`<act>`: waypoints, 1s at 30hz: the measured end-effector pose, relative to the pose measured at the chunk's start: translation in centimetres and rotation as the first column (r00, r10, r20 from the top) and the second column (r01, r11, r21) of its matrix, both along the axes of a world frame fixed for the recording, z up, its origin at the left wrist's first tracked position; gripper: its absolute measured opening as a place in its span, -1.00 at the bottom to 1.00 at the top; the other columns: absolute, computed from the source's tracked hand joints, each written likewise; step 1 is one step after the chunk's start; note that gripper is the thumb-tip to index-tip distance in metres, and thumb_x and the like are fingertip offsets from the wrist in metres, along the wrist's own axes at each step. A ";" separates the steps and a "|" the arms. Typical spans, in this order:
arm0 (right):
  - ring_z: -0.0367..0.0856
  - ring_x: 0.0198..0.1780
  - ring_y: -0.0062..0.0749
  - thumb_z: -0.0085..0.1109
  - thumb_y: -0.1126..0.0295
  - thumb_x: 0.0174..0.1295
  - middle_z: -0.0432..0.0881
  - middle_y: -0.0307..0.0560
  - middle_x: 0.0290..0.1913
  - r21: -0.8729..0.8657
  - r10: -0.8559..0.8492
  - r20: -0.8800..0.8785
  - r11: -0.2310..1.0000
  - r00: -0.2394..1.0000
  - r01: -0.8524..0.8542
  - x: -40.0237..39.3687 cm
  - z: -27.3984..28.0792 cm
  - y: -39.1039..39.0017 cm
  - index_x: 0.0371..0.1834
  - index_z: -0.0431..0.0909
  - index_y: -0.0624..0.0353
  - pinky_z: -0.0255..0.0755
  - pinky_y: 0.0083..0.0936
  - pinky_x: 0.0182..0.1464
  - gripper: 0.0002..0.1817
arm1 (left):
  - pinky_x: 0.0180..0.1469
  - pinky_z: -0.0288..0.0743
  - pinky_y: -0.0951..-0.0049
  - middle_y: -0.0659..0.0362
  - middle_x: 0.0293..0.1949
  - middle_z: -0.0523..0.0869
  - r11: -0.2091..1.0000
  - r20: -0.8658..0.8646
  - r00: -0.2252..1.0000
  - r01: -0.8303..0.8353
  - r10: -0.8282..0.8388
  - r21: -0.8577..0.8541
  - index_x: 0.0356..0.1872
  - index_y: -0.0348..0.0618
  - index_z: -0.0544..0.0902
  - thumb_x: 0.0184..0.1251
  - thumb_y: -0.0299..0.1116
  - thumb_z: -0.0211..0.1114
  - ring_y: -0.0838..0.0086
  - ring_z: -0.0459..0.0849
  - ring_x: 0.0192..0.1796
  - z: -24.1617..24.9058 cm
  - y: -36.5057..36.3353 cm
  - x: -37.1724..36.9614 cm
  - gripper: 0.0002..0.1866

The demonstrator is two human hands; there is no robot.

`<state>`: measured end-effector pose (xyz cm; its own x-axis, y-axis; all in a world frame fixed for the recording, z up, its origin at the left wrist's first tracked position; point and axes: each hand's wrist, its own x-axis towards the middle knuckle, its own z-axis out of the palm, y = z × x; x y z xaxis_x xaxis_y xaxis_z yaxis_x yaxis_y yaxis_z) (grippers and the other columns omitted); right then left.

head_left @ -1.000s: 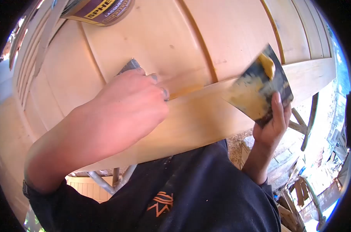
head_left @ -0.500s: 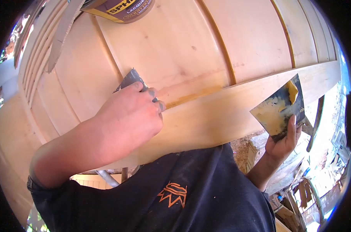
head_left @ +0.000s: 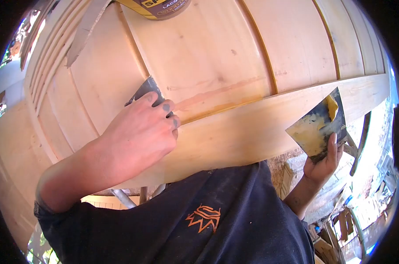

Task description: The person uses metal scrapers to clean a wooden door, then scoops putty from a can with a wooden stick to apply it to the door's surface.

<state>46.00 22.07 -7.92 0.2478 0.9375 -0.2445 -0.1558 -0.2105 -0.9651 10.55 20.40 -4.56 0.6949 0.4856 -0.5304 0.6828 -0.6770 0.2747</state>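
My left hand [head_left: 140, 125] is closed around a dark flat scraper [head_left: 143, 90], its blade against the pale wooden panel [head_left: 208, 57]. Grey smudges mark several of its fingertips. Right of this hand, a strip of wet yellowish filler [head_left: 226, 110] follows the seam above the panel's lower rail [head_left: 234, 134]. My right hand [head_left: 325, 165] grips a square dark plate [head_left: 311, 136], thumb on its face. Yellow putty [head_left: 333, 108] is heaped near the plate's upper edge and smeared over its middle.
A brown and yellow lacquer tub [head_left: 164, 9] stands on the panel at the top. A loose thin wooden strip [head_left: 86, 33] lies to its left. Dark grooves [head_left: 263, 44] cross the panel. Wood scraps [head_left: 344, 224] are heaped below at the right.
My left hand and the scraper have moved left along the seam, uncovering more of the filler strip. The view has shifted slightly. My right hand still holds the plate much as before.
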 end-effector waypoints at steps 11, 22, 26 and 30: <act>0.61 -0.12 -0.35 0.03 0.39 0.26 0.56 -0.01 -0.07 -0.154 0.059 -0.065 0.986 0.996 -0.068 -1.9 0.5 -0.3 0.13 0.31 0.28 0.55 -0.44 -0.10 -0.61 | 0.17 0.34 0.32 0.14 -0.07 0.65 0.817 0.435 0.702 -0.550 0.564 -0.174 -0.11 -0.33 0.60 -0.02 -0.66 0.07 0.32 0.56 0.05 3.0 0.6 -1.4 -0.63; 0.62 -0.18 -0.46 -0.04 0.42 0.31 0.61 -0.07 -0.15 -0.180 0.204 -0.562 0.915 0.801 -0.360 -11.7 3.8 -2.5 0.00 0.40 0.32 0.52 -0.48 -0.07 -0.74 | 0.21 0.31 0.35 -0.08 0.09 0.49 0.500 0.696 -0.084 -0.635 0.713 -0.589 0.08 -0.38 0.43 0.18 -0.61 0.05 0.22 0.50 0.12 3.7 -6.0 0.9 -0.61; 0.63 -0.15 -0.43 -0.04 0.41 0.32 0.61 -0.04 -0.13 -0.185 0.158 -0.601 0.926 0.783 -0.329 -12.7 4.7 -3.0 -0.01 0.40 0.32 0.53 -0.45 -0.05 -0.74 | 0.19 0.34 0.08 -0.06 0.04 0.45 0.755 0.958 0.234 -0.655 0.168 0.028 0.02 -0.22 0.49 0.04 -0.64 0.22 0.02 0.46 0.11 3.1 -6.1 2.6 -0.57; 0.62 -0.12 -0.40 -0.06 0.42 0.32 0.61 -0.02 -0.11 -0.107 0.223 -0.625 0.925 0.748 -0.365 -12.8 5.6 -3.2 0.01 0.40 0.34 0.52 -0.44 -0.03 -0.73 | 0.18 0.34 0.02 -0.03 0.08 0.34 0.735 0.908 0.414 -0.635 0.063 0.238 0.09 -0.10 0.43 0.00 -0.67 0.23 0.01 0.38 0.17 -0.3 -6.6 3.9 -0.46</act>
